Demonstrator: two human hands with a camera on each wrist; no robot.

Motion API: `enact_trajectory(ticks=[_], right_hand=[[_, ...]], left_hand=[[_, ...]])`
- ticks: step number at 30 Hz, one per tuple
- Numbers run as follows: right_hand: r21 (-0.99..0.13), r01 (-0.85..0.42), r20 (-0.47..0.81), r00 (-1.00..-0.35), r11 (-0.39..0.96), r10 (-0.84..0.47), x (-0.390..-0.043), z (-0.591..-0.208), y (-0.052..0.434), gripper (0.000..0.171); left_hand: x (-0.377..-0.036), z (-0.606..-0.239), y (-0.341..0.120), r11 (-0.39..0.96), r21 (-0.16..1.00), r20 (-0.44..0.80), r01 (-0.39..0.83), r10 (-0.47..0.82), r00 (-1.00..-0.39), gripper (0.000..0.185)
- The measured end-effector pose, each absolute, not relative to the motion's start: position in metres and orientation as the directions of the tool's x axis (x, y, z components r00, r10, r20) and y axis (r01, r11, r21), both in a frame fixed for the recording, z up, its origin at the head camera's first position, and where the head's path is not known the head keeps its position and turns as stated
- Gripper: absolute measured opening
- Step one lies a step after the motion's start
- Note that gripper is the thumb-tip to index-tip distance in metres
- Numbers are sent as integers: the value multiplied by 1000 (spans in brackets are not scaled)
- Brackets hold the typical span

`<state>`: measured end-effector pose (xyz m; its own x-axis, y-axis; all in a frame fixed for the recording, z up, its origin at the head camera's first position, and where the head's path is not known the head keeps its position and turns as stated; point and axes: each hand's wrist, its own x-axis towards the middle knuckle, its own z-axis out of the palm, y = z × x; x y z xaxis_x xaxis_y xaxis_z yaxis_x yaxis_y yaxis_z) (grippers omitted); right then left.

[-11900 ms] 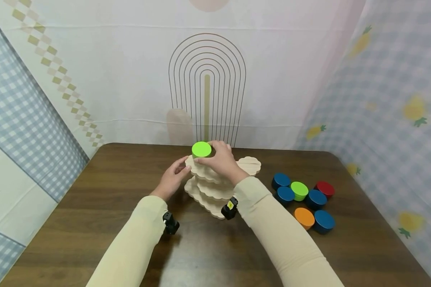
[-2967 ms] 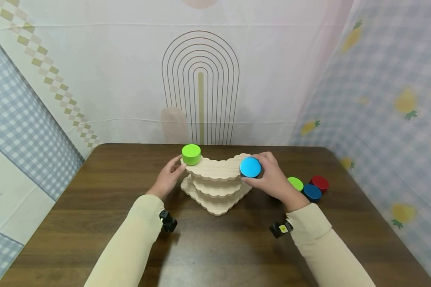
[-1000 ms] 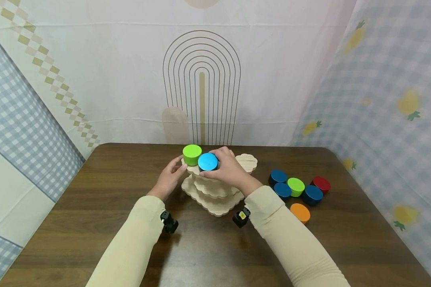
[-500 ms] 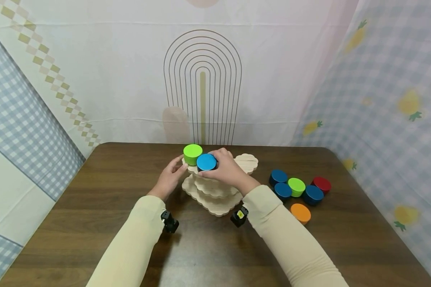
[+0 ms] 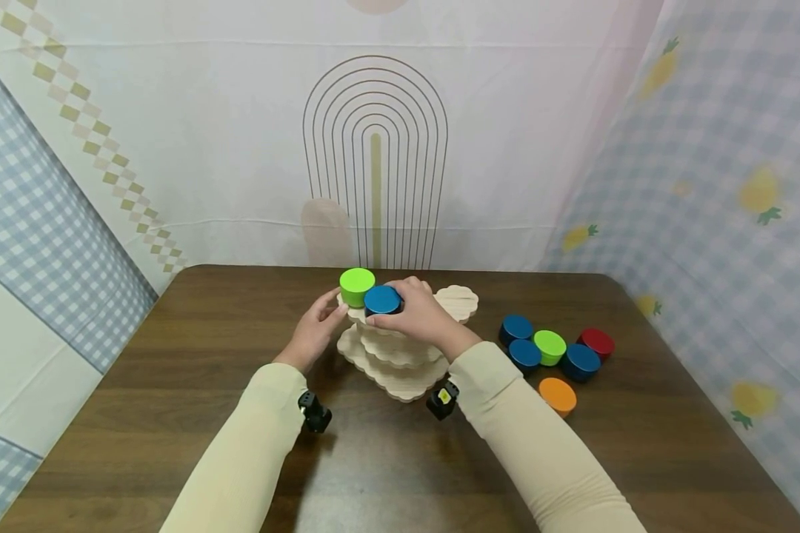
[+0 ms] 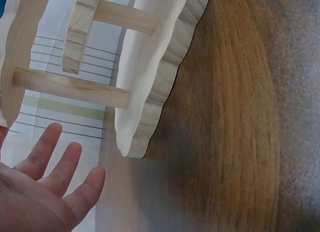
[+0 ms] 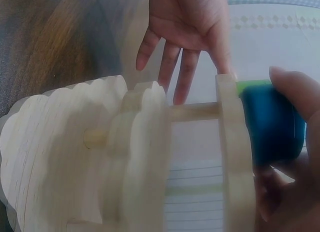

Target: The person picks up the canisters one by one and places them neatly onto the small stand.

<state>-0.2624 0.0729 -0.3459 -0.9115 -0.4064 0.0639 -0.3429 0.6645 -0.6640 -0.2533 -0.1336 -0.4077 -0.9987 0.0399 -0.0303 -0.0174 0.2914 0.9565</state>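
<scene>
A pale wooden tiered stand [image 5: 400, 355] with scalloped shelves sits mid-table. A lime-green disc [image 5: 357, 286] rests on the left end of its top shelf. My right hand [image 5: 413, 311] grips a blue disc [image 5: 382, 300] on that shelf, right beside the green one. In the right wrist view the blue disc [image 7: 272, 127] lies flat against the top shelf of the stand [image 7: 75, 152], held by my fingertips [image 7: 290, 82]. My left hand [image 5: 321, 322] is open, straight fingers touching the top shelf's left edge. The left wrist view shows those fingers [image 6: 55, 167] spread beside the stand [image 6: 150, 92].
Right of the stand lie several loose discs: blue ones [image 5: 516, 327], a green one [image 5: 550, 346], a red one [image 5: 598, 343] and an orange one [image 5: 557, 394]. The dark wooden table [image 5: 173, 414] is closed in by fabric walls at back and sides.
My right hand carried the blue disc from the stand's right side to the top shelf and, over the last second, settled it beside the green disc. The left hand stayed put.
</scene>
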Motion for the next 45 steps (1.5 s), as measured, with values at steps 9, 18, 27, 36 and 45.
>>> enact_trajectory(ticks=[9, 18, 27, 36, 45], right_hand=[[-569, -389, 107, -909, 725, -403, -258, -347, 75, 82], [-445, -467, 194, -883, 764, -427, -247, -349, 83, 87], [-367, -485, 251, -873, 794, -418, -236, -354, 104, 87], [-338, -481, 293, -871, 809, -395, -225, -362, 134, 86], [-350, -491, 340, -860, 797, -381, -215, -366, 163, 87]], left_hand=[[-254, -409, -134, 291, 956, -43, -26, 54, -998, 58], [-253, -408, -133, 289, 957, -35, -19, 49, -998, 56], [-254, -410, -133, 279, 960, -28, -15, 43, -999, 55], [-255, -409, -134, 298, 954, -44, -28, 46, -998, 58], [-255, -410, -134, 275, 961, -46, -34, 38, -998, 56]])
